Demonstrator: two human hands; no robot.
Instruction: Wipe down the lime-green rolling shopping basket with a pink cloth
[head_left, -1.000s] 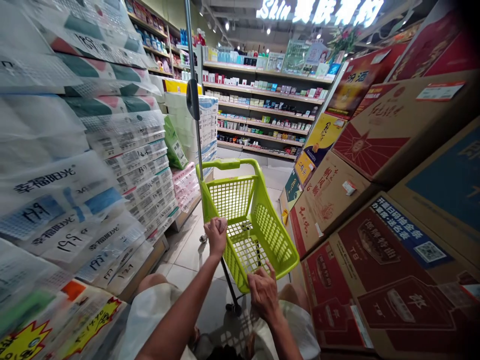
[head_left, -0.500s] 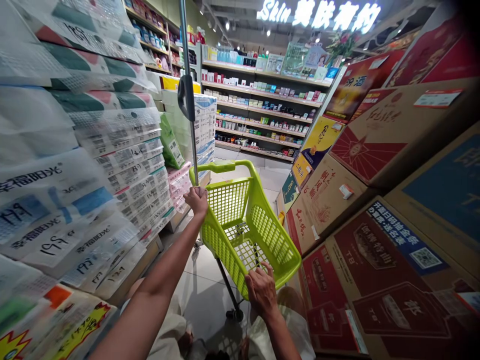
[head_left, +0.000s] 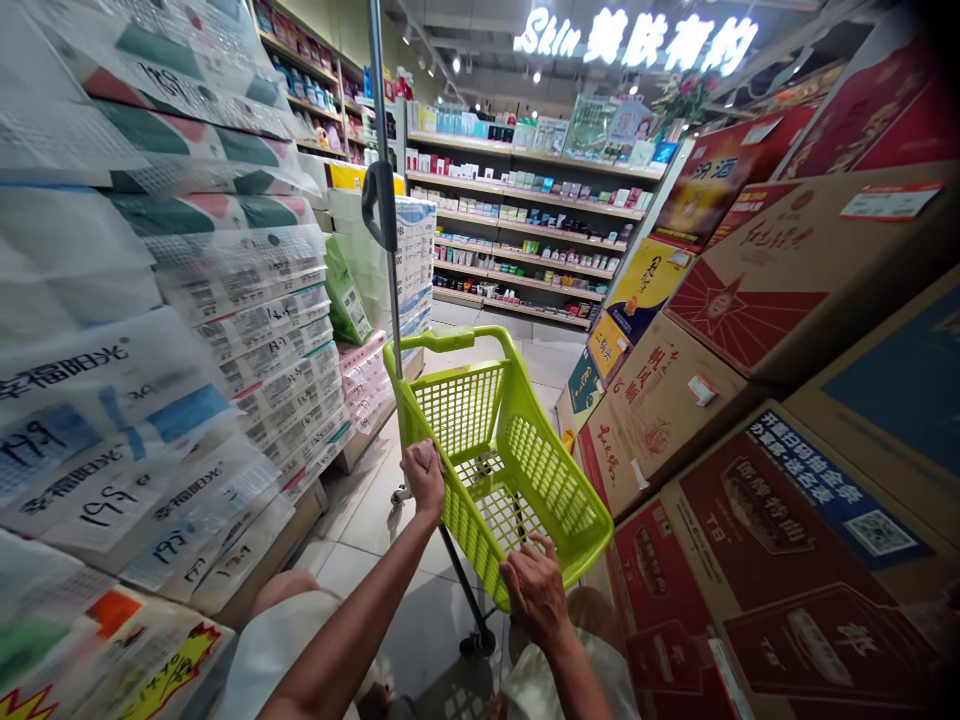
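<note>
Head view | my left hand (head_left: 424,478) clasps the basket cart's (head_left: 556,480) left rim, my right hand (head_left: 535,590) its near rim | between wrapped packs (head_left: 266,370) and cartons (head_left: 660,425) | swerving right could, I judge, scrape cartons.

Left hand (head_left: 424,478), curled at the rim of the green basket (head_left: 589,545): palm hidden. Right hand (head_left: 537,590), on the near rim: palm hidden, rim beneath covered. Grey pole (head_left: 379,100), above left hand: top cut by upper edge. Wrapped packs (head_left: 176,400), left of left hand: cut by left edge. Cartons (head_left: 814,280), right of right hand: cut by right edge. Shelf goods (head_left: 540,186), beyond both hands: lettering too small to read.
</note>
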